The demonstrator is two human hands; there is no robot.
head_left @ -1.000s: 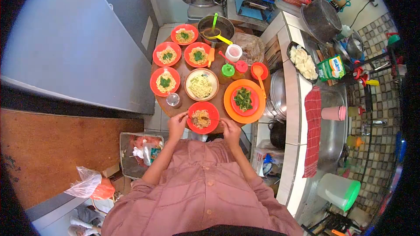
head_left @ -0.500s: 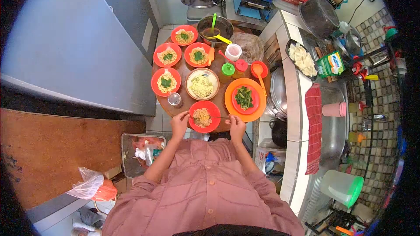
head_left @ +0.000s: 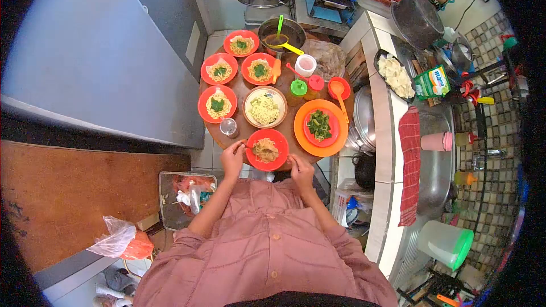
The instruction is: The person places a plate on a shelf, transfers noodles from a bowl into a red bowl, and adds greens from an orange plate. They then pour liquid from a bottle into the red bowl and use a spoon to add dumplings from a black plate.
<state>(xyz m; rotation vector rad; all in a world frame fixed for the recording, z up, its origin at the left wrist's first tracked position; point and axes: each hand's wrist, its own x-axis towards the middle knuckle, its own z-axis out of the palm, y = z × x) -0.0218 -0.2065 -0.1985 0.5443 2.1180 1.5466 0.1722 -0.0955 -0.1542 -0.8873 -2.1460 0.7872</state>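
Note:
Close to my body, a red bowl of noodles (head_left: 266, 152) sits at the table's near edge. At its left rim, my left hand (head_left: 231, 159) is closed on a thin utensil whose end goes into the noodles. My right hand (head_left: 302, 171) is closed at the lower right rim, on the handle of another thin utensil. I cannot make out whether these are forks or spoons. Beyond the bowl stands a bowl of pale noodles (head_left: 264, 108). To the right, a red plate of cooked greens (head_left: 320, 126) rests on an orange plate (head_left: 301, 136).
Several red bowls of noodles topped with greens (head_left: 217, 102) line the left side. A clear glass (head_left: 228, 128) stands nearby. Behind are a pot (head_left: 296, 27) with a strainer, a green-lidded jar (head_left: 298, 88) and a white tub (head_left: 305, 65). A counter with a sink (head_left: 435, 170) runs along the right.
My right hand has moved down and slightly left, toward the bowl's lower right rim. The noodles are bunched more toward the middle. My left hand stays at the left rim.

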